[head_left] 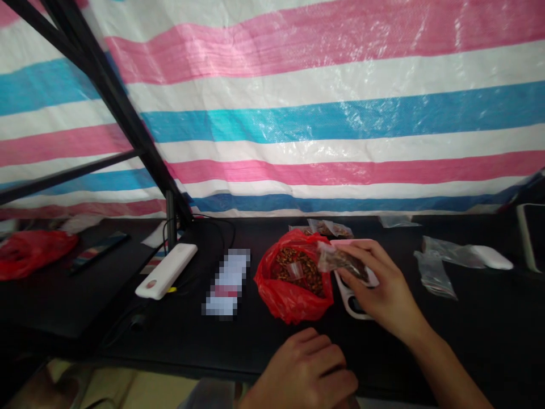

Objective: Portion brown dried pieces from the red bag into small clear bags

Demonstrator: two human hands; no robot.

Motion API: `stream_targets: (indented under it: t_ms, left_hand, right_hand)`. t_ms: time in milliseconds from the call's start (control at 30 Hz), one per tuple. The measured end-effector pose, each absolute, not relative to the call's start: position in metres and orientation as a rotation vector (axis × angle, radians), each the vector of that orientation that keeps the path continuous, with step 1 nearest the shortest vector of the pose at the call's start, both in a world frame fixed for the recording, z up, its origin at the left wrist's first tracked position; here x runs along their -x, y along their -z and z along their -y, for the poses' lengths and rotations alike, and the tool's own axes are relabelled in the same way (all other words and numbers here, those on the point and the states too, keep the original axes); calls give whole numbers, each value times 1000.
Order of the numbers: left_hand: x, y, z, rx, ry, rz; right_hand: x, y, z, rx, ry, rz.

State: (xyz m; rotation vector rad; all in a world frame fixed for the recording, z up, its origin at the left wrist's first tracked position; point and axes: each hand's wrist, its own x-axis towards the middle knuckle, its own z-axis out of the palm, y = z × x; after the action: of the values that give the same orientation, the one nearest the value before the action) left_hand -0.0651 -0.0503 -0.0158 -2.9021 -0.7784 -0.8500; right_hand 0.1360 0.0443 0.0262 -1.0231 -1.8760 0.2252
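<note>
My right hand (381, 287) is closed on a small clear bag of brown bits (340, 260), holding it over a white scale (355, 298) on the black table. Just left of it sits an open red plastic bag (292, 292) filled with the same brown bits. My left hand (309, 372) rests at the table's near edge with its fingers curled in; I cannot make out anything inside them.
Filled small bags (330, 228) lie behind the red bag. Empty clear bags (436, 267) and a white object (491, 257) lie right. A white power bank (166, 270), a black pole (171, 218), a phone (97, 251) and another red bag (32, 251) are left. A striped tarp (319, 113) hangs behind.
</note>
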Motion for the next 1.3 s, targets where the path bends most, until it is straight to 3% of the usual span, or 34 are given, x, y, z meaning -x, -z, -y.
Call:
stream_targets:
  t_ms: [400,933,1167,1300]
  left_hand:
    - [84,10,55,2902,908,857]
    - [73,3,49,2895,912,803]
    - [67,7,48,2933,885,837]
    - [65,9,47,2893,944,827]
  right_hand:
    - [-118,-20,-38,1080,-250,2102]
    - [-128,-14,-44,1056,-483,1794]
    - [-138,-20,-46,981,-988,1233]
    - [-146,-26,-46,876,-1108,1002]
